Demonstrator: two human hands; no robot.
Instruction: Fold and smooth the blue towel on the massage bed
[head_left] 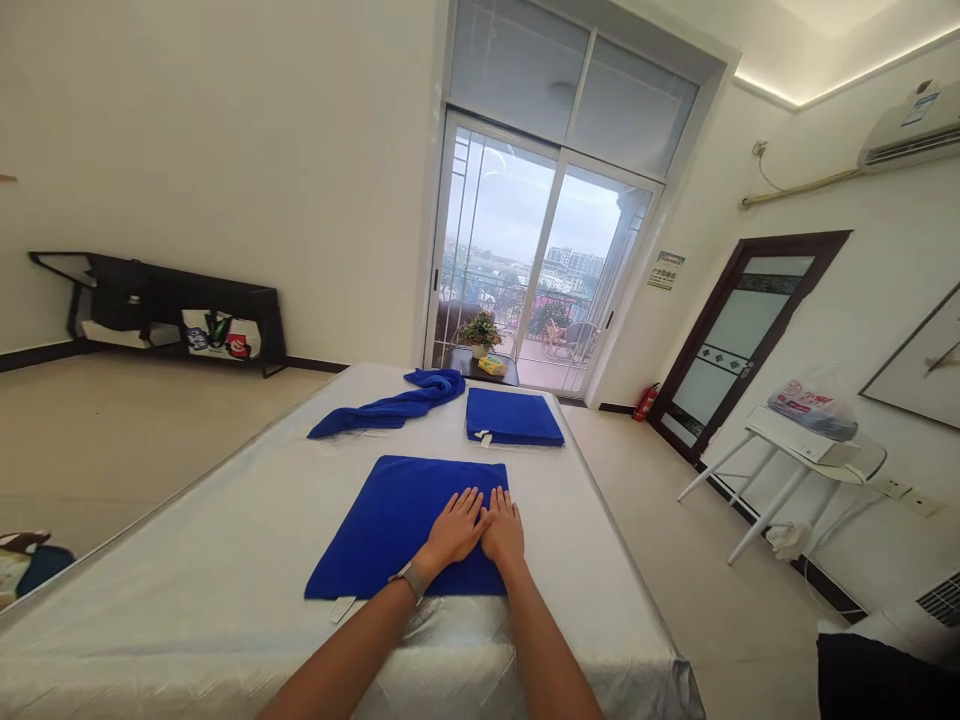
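The blue towel is laid flat, folded square, on the near end of the bed, with a label at its near-left corner. Its right half is covered by both hands. The left hand and right hand lie palm-down, side by side and touching, fingers slightly spread, nothing pinched. Smoothing is judged best done with even pressure swept outward to the edges. Beyond, a second towel lies folded, with a loose towel crumpled to its left.
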